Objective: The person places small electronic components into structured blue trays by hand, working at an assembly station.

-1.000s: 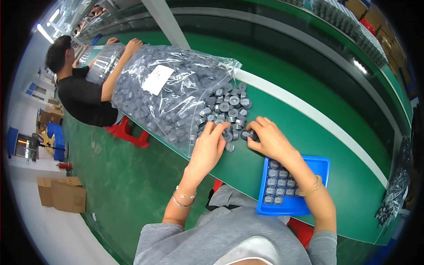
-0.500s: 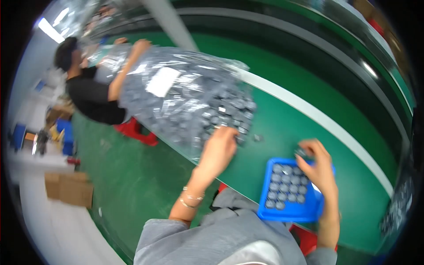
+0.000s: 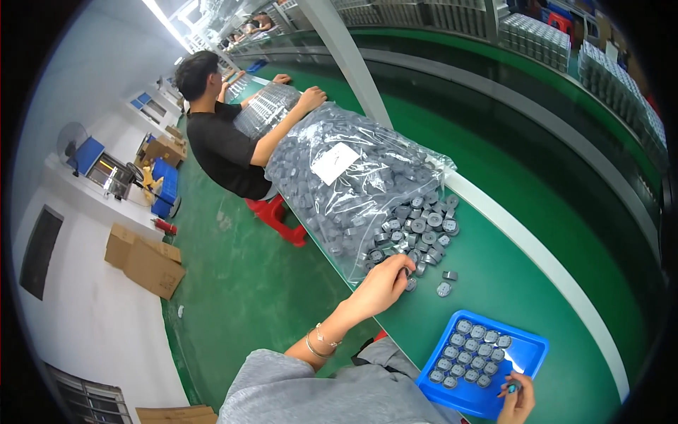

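My left hand [image 3: 385,286] is at the near edge of a heap of small grey round parts [image 3: 418,225], fingers pinched on one dark grey part [image 3: 406,272]. The heap spills from the mouth of a large clear plastic bag [image 3: 296,159] full of the same parts. At the lower right, my right hand [image 3: 519,401] holds another small round part [image 3: 512,386] between its fingertips, over the near right side of a blue tray [image 3: 533,348]. Grey parts [image 3: 472,357] stand in close rows in the tray's left portion. Two loose parts [image 3: 443,289] lie between heap and tray.
A pale rail [image 3: 522,219] runs along the far side of the green table. Beyond the bag, a person in black [image 3: 222,141] sits on a red stool [image 3: 279,219], arms on the table. A grey post [image 3: 349,63] rises behind the bag. Cardboard boxes [image 3: 145,261] stand by the left wall.
The whole view has shifted, with table and bag now lower and further right. My right hand has gone from the tray's far edge to its near right side. My left hand stays at the heap.
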Demonstrator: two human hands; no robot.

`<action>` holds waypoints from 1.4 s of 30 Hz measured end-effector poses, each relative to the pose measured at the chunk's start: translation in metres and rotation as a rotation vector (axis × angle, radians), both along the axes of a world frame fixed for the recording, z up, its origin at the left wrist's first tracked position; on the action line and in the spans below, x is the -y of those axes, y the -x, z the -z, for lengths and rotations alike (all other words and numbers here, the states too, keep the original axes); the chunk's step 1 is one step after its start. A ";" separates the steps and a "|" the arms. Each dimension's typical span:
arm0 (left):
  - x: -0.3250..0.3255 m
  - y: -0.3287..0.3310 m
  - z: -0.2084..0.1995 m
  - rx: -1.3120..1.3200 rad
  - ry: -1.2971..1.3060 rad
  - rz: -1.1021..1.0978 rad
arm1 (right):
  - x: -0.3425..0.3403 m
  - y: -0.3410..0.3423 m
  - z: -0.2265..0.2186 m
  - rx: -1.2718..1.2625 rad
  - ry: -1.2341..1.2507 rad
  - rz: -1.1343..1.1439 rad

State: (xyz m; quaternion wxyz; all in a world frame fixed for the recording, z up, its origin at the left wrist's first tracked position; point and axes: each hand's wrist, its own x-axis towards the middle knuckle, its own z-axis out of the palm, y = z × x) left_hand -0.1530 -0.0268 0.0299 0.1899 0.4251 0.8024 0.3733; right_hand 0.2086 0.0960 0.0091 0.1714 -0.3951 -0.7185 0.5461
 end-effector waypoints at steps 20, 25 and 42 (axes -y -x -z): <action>-0.016 -0.120 -0.002 0.029 -0.406 0.569 | 0.026 0.004 -0.043 0.369 -0.647 -0.189; -0.016 -0.118 0.003 -0.156 -0.445 0.588 | 0.024 0.019 -0.027 0.417 -0.690 -0.136; -0.005 -0.163 0.026 -0.235 -0.233 0.751 | 0.039 0.022 -0.014 0.299 -0.613 -0.123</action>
